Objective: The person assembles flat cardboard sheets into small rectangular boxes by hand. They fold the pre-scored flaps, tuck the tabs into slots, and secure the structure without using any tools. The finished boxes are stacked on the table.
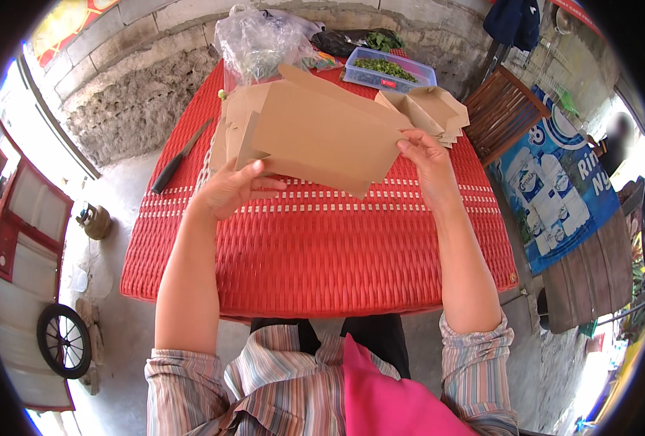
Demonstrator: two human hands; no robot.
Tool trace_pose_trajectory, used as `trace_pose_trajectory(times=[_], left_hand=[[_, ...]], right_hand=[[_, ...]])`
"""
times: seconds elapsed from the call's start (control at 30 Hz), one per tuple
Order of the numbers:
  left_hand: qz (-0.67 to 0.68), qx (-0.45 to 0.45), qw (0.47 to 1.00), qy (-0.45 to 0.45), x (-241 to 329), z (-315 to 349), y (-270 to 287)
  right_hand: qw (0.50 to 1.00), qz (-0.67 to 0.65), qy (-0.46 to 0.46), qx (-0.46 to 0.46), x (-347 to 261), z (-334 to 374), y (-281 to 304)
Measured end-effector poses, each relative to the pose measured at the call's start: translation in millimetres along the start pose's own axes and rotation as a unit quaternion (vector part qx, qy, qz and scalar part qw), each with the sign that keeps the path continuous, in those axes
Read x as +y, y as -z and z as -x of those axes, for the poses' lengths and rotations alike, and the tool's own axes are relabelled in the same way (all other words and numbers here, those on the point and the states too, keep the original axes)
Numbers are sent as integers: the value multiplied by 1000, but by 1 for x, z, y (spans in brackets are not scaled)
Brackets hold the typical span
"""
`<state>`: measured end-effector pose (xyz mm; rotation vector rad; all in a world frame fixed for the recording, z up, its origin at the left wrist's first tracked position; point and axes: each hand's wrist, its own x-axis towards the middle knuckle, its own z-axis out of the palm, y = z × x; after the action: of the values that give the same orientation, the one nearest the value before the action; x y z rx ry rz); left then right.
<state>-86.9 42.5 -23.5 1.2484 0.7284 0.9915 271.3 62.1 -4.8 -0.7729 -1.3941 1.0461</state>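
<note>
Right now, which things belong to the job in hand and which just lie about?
Seemingly in use:
brown cardboard sheet, pinched by right hand, left hand at its left edge
flat cardboard pieces behind it
folded cardboard at right

Seemingly lying about:
knife
plastic bag
tub of greens
wooden chair

We record a red woven desk point(322, 269); on it: knife point(179, 159); stacked cardboard point(239, 109); folded boxes point(439, 109); clear plastic bag point(261, 43); tub point(366, 77) of chopped greens point(384, 68).

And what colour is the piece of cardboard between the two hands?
The cardboard is plain light brown, best seen in head view.
</note>
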Motion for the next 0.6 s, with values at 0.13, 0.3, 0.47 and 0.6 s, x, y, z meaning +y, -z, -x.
trace_pose_trajectory(times=[0.13, 0.3, 0.47, 0.6], left_hand=[[53, 20, 998, 21, 7, 33, 3], [-90, 128, 986, 63, 7, 78, -37], [-185, 239, 952, -35, -19, 97, -51], [-233, 289, 928, -32, -23, 100, -56]], right_hand=[[991, 127, 9, -43, -32, 39, -4], [954, 246, 16, -171, -46, 123, -6], [943, 246, 19, -225, -39, 163, -11], [887, 405, 90, -204, -33, 168, 3]])
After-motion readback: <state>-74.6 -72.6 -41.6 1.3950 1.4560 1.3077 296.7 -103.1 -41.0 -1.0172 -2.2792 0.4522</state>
